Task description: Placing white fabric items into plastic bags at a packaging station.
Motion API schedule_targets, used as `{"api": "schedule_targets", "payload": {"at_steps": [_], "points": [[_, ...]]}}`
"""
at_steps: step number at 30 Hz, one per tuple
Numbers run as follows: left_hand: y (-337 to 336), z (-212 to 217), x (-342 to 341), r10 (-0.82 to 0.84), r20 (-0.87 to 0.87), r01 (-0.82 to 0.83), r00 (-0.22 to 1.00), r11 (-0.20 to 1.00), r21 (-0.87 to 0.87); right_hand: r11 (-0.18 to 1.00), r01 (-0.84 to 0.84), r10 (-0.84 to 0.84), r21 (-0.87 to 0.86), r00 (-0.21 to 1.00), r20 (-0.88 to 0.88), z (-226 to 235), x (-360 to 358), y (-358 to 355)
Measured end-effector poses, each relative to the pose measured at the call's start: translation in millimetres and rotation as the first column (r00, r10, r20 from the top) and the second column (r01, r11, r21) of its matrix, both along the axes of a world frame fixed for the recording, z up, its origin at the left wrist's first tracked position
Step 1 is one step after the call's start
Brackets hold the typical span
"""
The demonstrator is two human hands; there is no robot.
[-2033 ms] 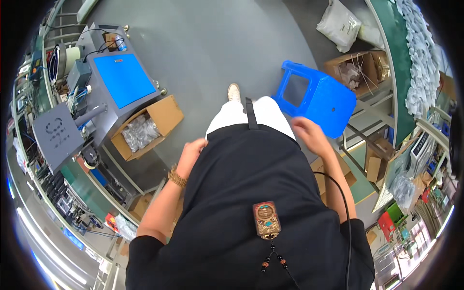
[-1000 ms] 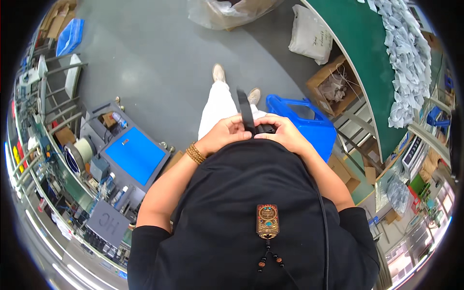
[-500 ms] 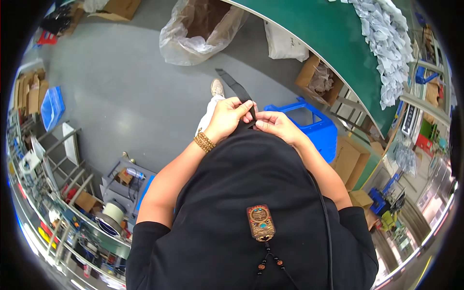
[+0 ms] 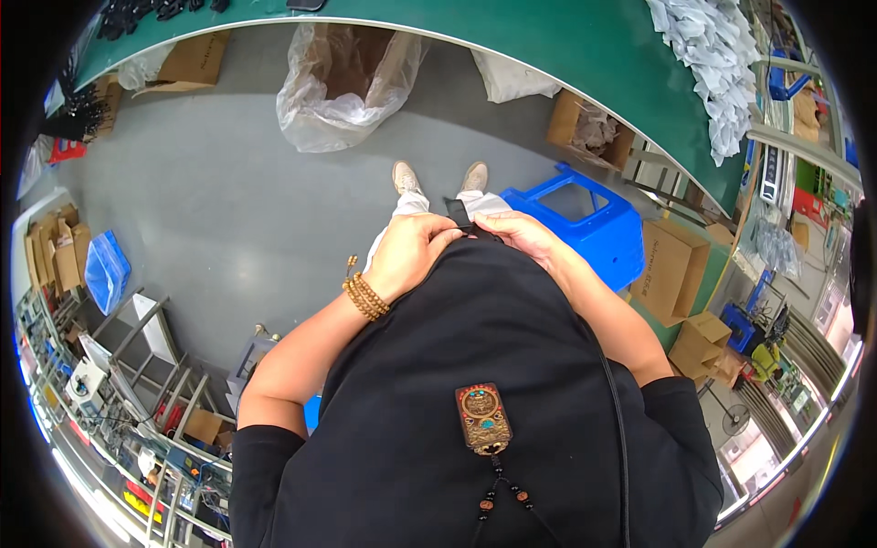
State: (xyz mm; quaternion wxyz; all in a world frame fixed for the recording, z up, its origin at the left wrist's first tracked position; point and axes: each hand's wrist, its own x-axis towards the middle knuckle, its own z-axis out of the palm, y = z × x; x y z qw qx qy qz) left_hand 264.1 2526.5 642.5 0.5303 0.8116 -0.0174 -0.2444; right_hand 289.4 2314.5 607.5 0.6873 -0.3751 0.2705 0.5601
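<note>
Blk strap point(image 4: 458, 214) nr frame ctr, btwn L hand point(image 4: 411, 253) & R hand point(image 4: 523, 237), abt equally nr; free end pts up-frame, long axis approx vert. Both hands' fingers curled in; grip partly hidden, can't tell.

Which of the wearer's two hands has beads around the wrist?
The left hand: a brown beaded bracelet wraps its wrist in several rows, whereas the right hand has a bare wrist. Both are at the black strap.
</note>
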Motion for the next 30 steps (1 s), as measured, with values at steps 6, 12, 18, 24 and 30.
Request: {"api": "schedule_targets", "payload": {"at_steps": [6, 12, 18, 24, 30], "points": [[-27, -4, 14, 0.001, 0.103, -0.002, 0.995, 1.0, 0.01, 0.996, 0.047, -0.039, 0.071, 0.993, -0.107, -2, 13, -21], [-50, -4, 23, -0.042, 0.176, 0.041, 0.983, 0.999, 0.007, 0.996, -0.079, 0.078, 0.047, 0.996, 0.035, -23, 21, -41], [-73, -3, 27, 0.026, 0.124, -0.038, 0.992, 0.995, 0.091, 0.996, -0.083, 0.085, -0.038, 0.994, 0.068, -11, 31, -58], [-92, -6, 37, 0.008, 0.179, -0.024, 0.984, 0.996, 0.088, 0.989, -0.143, 0.149, -0.043, 0.949, 0.276, 4, 40, -94], [-105, -8, 53, 0.014, -0.043, -0.013, 0.999, 1.0, 0.012, 0.974, -0.196, 0.219, -0.11, 0.939, 0.264, 3, 40, -100]]}}
